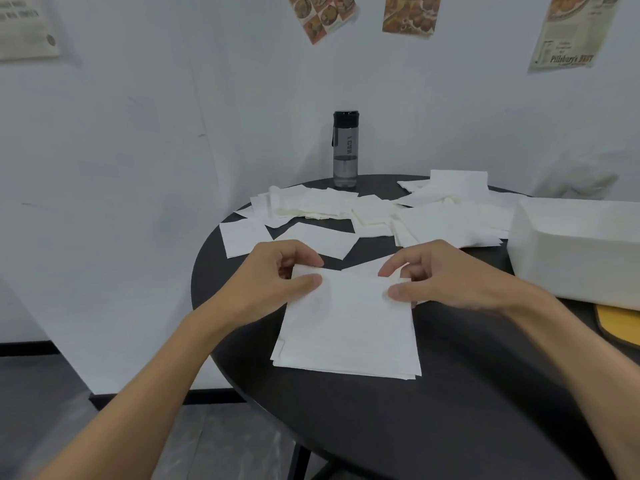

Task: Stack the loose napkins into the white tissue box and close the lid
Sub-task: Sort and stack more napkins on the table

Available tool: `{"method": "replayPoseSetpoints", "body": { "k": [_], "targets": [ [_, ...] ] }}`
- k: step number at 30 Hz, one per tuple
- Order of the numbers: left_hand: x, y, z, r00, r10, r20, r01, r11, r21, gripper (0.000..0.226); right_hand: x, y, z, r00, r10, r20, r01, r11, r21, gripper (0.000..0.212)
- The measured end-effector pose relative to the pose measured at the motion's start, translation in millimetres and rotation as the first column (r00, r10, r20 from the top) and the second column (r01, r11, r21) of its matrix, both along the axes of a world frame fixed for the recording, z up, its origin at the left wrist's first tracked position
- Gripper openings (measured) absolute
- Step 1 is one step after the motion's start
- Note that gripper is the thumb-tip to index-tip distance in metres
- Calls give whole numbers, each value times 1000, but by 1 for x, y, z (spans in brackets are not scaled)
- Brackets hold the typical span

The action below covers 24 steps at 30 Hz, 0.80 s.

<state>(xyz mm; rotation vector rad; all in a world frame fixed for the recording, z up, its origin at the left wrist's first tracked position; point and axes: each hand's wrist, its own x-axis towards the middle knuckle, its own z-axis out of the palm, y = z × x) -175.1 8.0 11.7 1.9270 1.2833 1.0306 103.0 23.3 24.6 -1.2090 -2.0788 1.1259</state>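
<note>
Pinched, nearest the lens, one squared napkin stack (346, 327) by its far corners: left hand (273, 273) clamped on the far-left corner, thumb on top and fingers curled behind; right hand (443, 273) clamped likewise on the far-right corner. Lay flat on a round black table (450, 427), both hands at the stack's far edge. Stood right of the stack, touching neither hand: one white tissue box (568, 265), top uncovered; could not tell how full. Showed low beside that box, right of the stack, part of one flat yellow piece (620, 323). Sprawled beyond the stack in overlapping heaps: loose napkins (346, 209), too layered to count. Stood farther beyond the stack one clear grey bottle (345, 150), dark cap on, liquid in its lower half.
</note>
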Motion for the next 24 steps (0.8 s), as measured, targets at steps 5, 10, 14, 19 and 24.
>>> {"method": "replayPoseSetpoints", "body": {
  "k": [5, 10, 14, 19, 24],
  "targets": [
    [-3, -5, -4, 989, -45, -138, 47, 999, 16, 15, -1, -3, -3, 992, 49, 112, -55, 997, 46, 21],
    [-10, 1, -12, 963, -46, -264, 56, 998, 30, 9, 0, 0, -9, 987, -9, 162, -8, 995, 101, 27],
    [3, 14, -11, 981, -20, -195, 31, 998, 55, 6, 5, 12, -19, 939, -289, 185, 222, 923, 314, 21],
    [29, 42, -7, 961, 8, -276, 19, 995, 94, 9, 10, 24, -31, 732, -562, 385, 434, 820, 374, 55],
    [43, 56, -17, 964, -26, -266, 37, 999, 35, 7, 11, 22, -31, 748, -565, 349, 479, 823, 306, 70]
  ]
}}
